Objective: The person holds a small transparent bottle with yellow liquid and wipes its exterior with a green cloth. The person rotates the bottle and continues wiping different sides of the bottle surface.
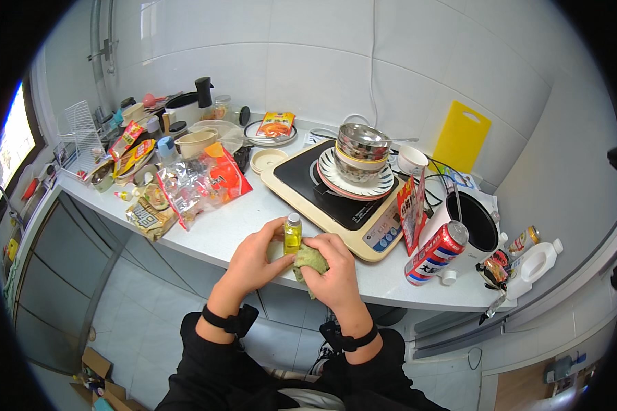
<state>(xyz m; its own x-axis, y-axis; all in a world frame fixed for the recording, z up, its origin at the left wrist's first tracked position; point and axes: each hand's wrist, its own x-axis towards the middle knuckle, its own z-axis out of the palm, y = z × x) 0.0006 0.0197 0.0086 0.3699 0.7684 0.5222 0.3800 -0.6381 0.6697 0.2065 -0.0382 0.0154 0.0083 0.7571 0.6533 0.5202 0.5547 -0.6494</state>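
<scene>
A small clear bottle of yellow liquid [292, 235] with a grey cap stands upright between my hands, above the counter's front edge. My left hand [254, 257] holds it from the left, fingers behind and thumb in front. In my right hand [334, 267] is a bunched green cloth [310, 261], pressed near the bottle's lower right side. Just beyond sits a cream induction cooker [316, 208] bearing plates [325, 181] and a stack of bowls [362, 154].
Crumpled plastic packaging [200, 180] and a gold packet [151, 218] lie left on the counter [211, 246]. At right are a red can [437, 251], a pot [475, 221], a white jug [534, 269] and a yellow cutting board [460, 136]. Cluttered cookware fills the back left.
</scene>
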